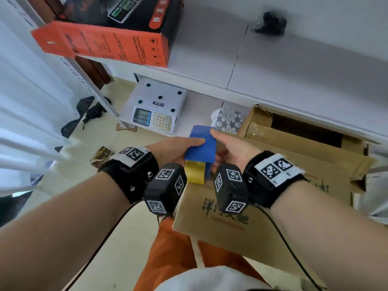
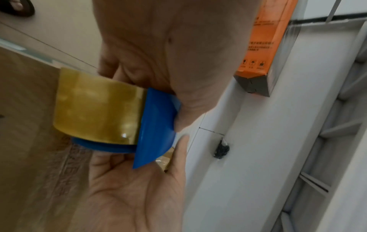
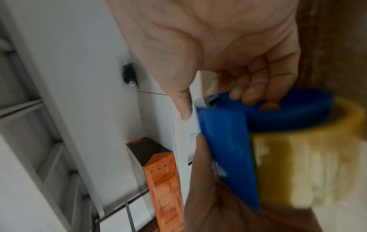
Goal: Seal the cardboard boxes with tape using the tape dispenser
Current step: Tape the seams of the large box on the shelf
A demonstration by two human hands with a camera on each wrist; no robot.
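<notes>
Tape dispenser (image 1: 200,148) (blue) gripped between left hand (image 1: 168,150) and right hand (image 1: 233,150), fingers curled, above cardboard box (image 1: 262,217).

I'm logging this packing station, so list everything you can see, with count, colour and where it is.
tape dispenser: one, blue, held in both hands above the box edge
tape roll: one, yellowish, on the dispenser
cardboard boxes: at least two, brown, at right; the far one open
weighing scale: one, white, under the shelf
orange carton: one, orange and black, on the shelf
floral cloth: one, grey and white, beside the scale
left hand: grips the dispenser
right hand: grips the dispenser
</notes>
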